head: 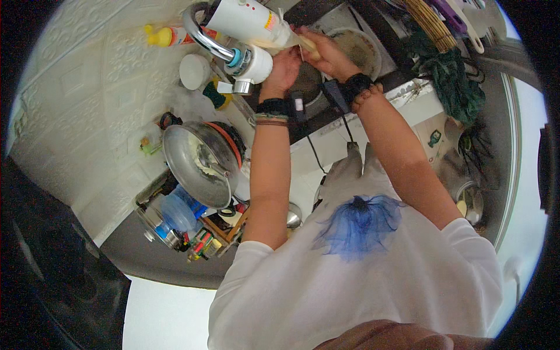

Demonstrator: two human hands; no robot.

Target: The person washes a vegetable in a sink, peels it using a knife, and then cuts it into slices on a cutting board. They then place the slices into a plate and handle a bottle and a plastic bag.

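Both hands are close together over the sink (389, 26), beside an electric water-heating faucet (258, 65). My right hand (332, 54) is curled around a pale yellow, elongated object (309, 46), whose exact kind I cannot make out. My left hand (283, 71) is just left of it, below the faucet's white body, with its fingers partly hidden. Whether the left fingers grip anything is unclear. Under the hands lies a dark round basin (308, 85). A round bowl with a pale rim (379, 57) stands behind my right hand.
Left of my left forearm, a metal wok (175, 153) is propped at a tilt. A lidded pot (148, 218) and a blue plastic container (177, 212) stand nearer. A yellow-capped bottle (162, 36) stands by the tiled wall. At right hangs a dark green plastic bag (459, 87).
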